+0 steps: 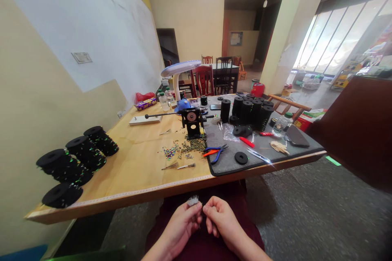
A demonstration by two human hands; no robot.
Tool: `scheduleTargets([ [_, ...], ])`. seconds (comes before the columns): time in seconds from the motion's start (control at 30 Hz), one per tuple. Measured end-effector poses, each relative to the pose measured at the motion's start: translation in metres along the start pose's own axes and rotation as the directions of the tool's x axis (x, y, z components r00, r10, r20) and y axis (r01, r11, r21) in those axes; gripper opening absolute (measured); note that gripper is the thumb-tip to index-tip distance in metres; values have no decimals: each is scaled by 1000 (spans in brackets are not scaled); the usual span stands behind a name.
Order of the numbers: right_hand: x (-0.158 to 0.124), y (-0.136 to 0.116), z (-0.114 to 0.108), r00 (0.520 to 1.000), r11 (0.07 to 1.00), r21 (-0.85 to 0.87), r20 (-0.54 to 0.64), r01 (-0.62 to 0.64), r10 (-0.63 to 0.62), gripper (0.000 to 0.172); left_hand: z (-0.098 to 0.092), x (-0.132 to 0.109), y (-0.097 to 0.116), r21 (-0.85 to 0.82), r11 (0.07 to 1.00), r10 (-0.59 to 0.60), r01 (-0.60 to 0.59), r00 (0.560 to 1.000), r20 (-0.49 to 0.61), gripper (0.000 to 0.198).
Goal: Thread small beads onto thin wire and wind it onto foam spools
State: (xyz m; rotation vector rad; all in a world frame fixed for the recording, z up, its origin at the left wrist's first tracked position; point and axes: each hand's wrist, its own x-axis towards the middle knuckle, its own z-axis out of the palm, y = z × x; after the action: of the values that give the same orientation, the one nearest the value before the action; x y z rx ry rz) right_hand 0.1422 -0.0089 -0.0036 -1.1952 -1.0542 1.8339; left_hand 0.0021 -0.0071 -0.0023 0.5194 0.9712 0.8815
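Note:
Above my lap, in front of the table edge, my left hand (185, 218) is closed around a small bundle of thin silvery strands (192, 200). The strand tips fan out above its thumb and index finger. Beside it, my right hand (221, 217) has thumb and index finger pinched together, with the other fingers curled. Its fingertips are very near those of the left hand. Whatever may lie in that pinch is too small to make out. On the table straight ahead lie two similar thin bundles (186, 166), close to loose shiny beads (170, 152) and small brass-coloured pieces (196, 144).
A black hand-cranked device (192, 124) stands mid-table before a blue-white lamp (180, 67). Blue-handled pliers (218, 154), tweezers (259, 156) and a black foam disc (241, 158) lie on the grey mat (226, 167). Black spools stand left (63, 195) and right (225, 111).

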Motion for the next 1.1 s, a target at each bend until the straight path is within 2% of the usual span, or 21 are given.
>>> scheduleTargets([
  [0.23, 5, 4, -2, 999, 1000, -29, -35, -1, 0, 62, 3, -2, 1, 287, 949, 142, -134, 990, -9, 34],
  [0.4, 5, 3, -3, 999, 1000, -21, -37, 23, -24, 61, 5, -5, 3, 403, 896, 197, -186, 980, 16, 33],
  [0.93, 9, 5, -2, 997, 1000, -9, -75, -1, 0, 57, 9, -4, 1, 498, 842, 196, -209, 977, 79, 33],
  [1.1, 9, 3, -3, 993, 997, 71, -120, 0, 9, 55, 9, -3, -1, 482, 855, 173, -193, 981, 87, 33],
])
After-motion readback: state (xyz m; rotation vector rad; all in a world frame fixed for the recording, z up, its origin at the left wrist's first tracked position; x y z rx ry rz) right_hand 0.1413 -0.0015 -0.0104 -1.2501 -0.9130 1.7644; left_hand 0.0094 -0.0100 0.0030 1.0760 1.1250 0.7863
